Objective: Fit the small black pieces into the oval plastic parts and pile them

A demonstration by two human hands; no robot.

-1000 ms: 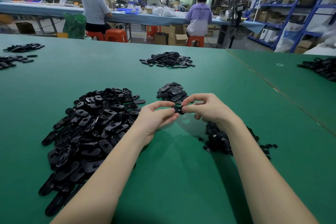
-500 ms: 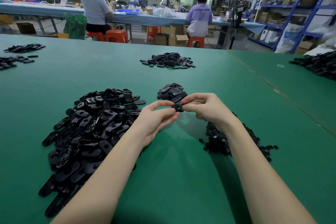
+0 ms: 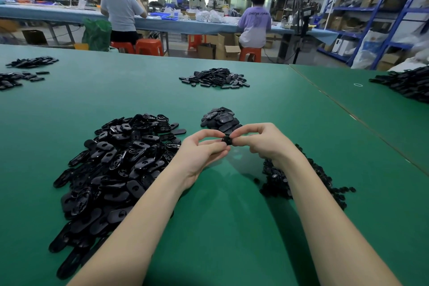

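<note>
Green table (image 3: 232,227) between left hand (image 3: 202,153), right hand (image 3: 262,141).

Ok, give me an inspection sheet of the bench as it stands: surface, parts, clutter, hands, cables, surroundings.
Surface: green table, seam toward the right.
Job's things: big heap of oval parts on the left; small pieces under the right wrist; small pile beyond the hands.
Clutter: more black piles farther across the table.
Hands: left hand and right hand both pinch one black part above the table.
Cables: nothing seen on the table.
Surroundings: two seated people at a far bench, orange stools, blue shelving.
</note>
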